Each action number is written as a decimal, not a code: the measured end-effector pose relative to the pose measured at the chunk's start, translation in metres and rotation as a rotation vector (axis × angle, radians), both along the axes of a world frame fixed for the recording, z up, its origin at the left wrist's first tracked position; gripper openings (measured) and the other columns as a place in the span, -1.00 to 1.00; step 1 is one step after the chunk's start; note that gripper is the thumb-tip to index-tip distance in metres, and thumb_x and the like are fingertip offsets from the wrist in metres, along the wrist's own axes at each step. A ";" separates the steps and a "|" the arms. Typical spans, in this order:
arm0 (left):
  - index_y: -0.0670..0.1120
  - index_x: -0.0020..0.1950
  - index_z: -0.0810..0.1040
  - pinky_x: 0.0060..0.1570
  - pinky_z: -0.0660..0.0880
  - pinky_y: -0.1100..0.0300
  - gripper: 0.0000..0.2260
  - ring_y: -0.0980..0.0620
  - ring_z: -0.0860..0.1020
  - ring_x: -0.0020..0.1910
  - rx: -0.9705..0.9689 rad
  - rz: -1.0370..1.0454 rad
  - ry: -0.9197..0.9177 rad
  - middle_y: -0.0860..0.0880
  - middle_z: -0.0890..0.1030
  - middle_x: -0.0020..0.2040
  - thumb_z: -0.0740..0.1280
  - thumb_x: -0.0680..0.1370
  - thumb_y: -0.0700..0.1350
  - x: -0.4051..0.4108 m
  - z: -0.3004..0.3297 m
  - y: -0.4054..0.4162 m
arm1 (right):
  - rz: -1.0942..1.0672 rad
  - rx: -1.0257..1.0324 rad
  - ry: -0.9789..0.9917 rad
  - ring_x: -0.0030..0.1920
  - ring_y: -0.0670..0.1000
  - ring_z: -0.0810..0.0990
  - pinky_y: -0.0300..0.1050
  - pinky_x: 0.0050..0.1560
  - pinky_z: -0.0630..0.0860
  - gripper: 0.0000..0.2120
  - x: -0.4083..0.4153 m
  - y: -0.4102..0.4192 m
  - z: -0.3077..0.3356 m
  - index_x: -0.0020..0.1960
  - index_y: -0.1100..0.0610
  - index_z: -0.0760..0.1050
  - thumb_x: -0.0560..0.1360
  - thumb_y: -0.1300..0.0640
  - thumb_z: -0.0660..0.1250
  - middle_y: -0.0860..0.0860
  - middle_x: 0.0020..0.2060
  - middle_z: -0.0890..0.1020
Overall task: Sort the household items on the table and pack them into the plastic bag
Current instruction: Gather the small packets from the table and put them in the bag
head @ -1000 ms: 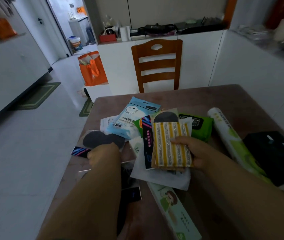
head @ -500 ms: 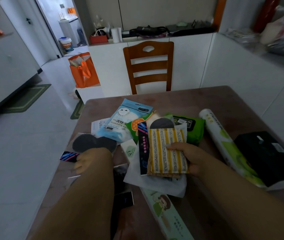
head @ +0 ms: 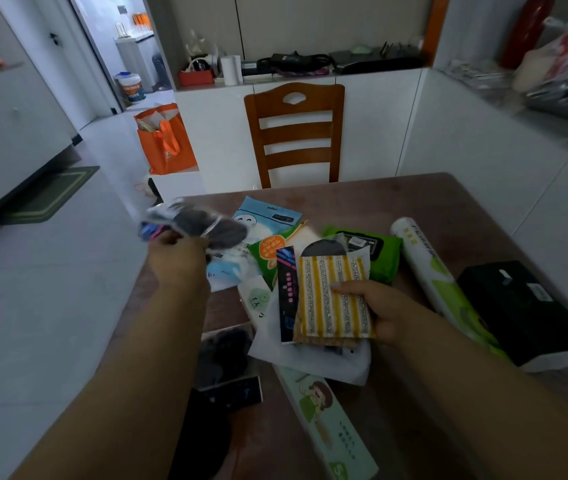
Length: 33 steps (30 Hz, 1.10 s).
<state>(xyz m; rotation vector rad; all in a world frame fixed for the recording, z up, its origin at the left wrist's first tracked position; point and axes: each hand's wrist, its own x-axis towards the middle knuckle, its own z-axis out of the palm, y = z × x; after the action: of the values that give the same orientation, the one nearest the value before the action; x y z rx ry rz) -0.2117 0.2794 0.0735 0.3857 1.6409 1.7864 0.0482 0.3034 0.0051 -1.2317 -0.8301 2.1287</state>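
Observation:
My left hand (head: pixel 177 259) holds a clear packet of dark round pads (head: pixel 203 225) lifted above the table's left side, blurred by motion. A stack is gripped in my right hand (head: pixel 384 308): yellow-and-silver striped scouring pads (head: pixel 332 299) on top, with a black packet (head: pixel 286 292) and a white sheet (head: pixel 313 358) under them. On the brown table (head: pixel 448 199) lie a light blue smiley packet (head: pixel 265 218), a green-orange packet (head: pixel 270 251), green wet wipes (head: pixel 377 252), a green-white roll (head: pixel 438 271) and a long green-white box (head: pixel 327 420).
A black box (head: pixel 521 306) sits at the table's right edge. Another dark packet (head: pixel 227 372) lies near my left forearm. A wooden chair (head: pixel 294 133) stands behind the table, an orange bag (head: pixel 166 140) on the floor to its left. White cabinets line the right.
My left hand has picked the dark-pad packet up off the table and raised it up and leftward. My right hand keeps the striped stack in about the same place.

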 end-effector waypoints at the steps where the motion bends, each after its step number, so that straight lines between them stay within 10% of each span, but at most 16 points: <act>1: -0.11 0.04 0.56 -0.34 0.55 0.24 -0.72 0.07 0.61 -0.29 0.039 -0.136 -0.066 -0.13 0.64 -0.06 0.28 0.44 -0.41 0.011 0.008 -0.004 | -0.023 -0.006 0.011 -0.11 0.13 0.72 0.02 -0.18 0.66 -0.68 0.000 -0.002 0.002 0.23 0.17 0.53 0.49 0.15 0.37 0.13 -0.10 0.74; 3: -0.07 0.01 0.59 -0.48 0.52 0.28 -0.69 0.12 0.61 -0.41 -0.027 -0.450 -0.124 -0.09 0.67 -0.21 0.30 0.43 -0.43 0.037 0.015 -0.021 | -0.064 -0.008 0.091 0.02 0.16 0.69 0.08 0.01 0.60 -0.57 0.000 -0.005 0.005 0.30 0.17 0.50 0.53 -0.06 0.28 0.15 0.02 0.71; 7: -0.06 0.20 0.55 -0.18 0.63 0.09 -0.59 -0.09 0.62 -0.05 -0.333 -0.776 0.159 -0.15 0.58 0.15 0.40 0.40 -0.37 0.082 -0.013 -0.049 | -0.071 -0.076 0.334 0.14 0.23 0.62 0.16 0.15 0.55 -0.28 0.004 -0.013 0.011 0.22 0.17 0.59 0.45 -0.39 0.10 0.22 0.17 0.63; 13: -0.02 0.10 0.54 0.00 0.59 0.00 -0.78 -0.07 0.59 -0.02 -0.406 -0.765 0.544 -0.14 0.60 0.11 0.41 0.47 -0.10 0.045 -0.013 -0.039 | -0.119 -0.004 -0.074 0.02 0.22 0.61 0.09 -0.09 0.57 -0.63 -0.009 -0.022 0.014 0.22 0.26 0.52 0.43 0.23 0.43 0.22 0.17 0.61; 18: -0.13 0.32 0.40 0.17 0.48 0.03 -0.27 -0.12 0.49 0.19 -1.128 -1.019 1.374 -0.13 0.50 0.23 0.57 0.24 0.06 0.005 -0.040 -0.050 | -0.154 -0.032 -0.102 -0.07 0.21 0.63 0.02 -0.16 0.56 -0.68 -0.003 -0.023 0.012 0.18 0.26 0.55 0.44 0.25 0.41 0.21 0.02 0.66; 25: -0.10 0.01 0.56 -0.14 0.41 0.19 -0.73 0.00 0.50 -0.10 -1.020 -1.061 1.204 -0.03 0.57 -0.07 0.48 0.40 -0.02 -0.008 -0.041 -0.046 | -0.125 0.005 -0.097 0.07 0.24 0.60 0.05 -0.05 0.56 -0.67 0.003 -0.029 0.016 0.20 0.28 0.55 0.45 0.25 0.39 0.22 0.11 0.63; 30: 0.06 -0.31 0.49 -0.21 0.55 0.07 -0.83 0.08 0.59 -0.30 -0.413 -0.638 1.015 0.06 0.60 -0.36 0.42 0.45 -0.05 -0.029 0.025 -0.031 | -0.137 0.055 -0.071 0.01 0.19 0.63 0.05 -0.05 0.57 -0.75 0.012 -0.032 0.029 0.13 0.25 0.57 0.45 0.27 0.38 0.19 0.04 0.66; 33: -0.07 -0.14 0.62 -0.13 0.61 -0.01 -0.71 -0.08 0.67 -0.18 -0.127 -0.538 0.602 -0.09 0.71 -0.19 0.42 0.37 0.15 -0.011 0.060 -0.023 | -0.144 0.084 -0.076 -0.02 0.19 0.63 0.06 0.00 0.57 -0.80 0.009 -0.038 0.037 0.07 0.26 0.59 0.44 0.29 0.39 0.19 0.04 0.66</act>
<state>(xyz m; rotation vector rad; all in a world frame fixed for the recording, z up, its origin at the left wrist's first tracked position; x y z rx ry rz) -0.2229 0.2569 0.1340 1.2666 1.7927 1.2093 0.0571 0.2653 0.0421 -1.2945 -0.8288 1.9249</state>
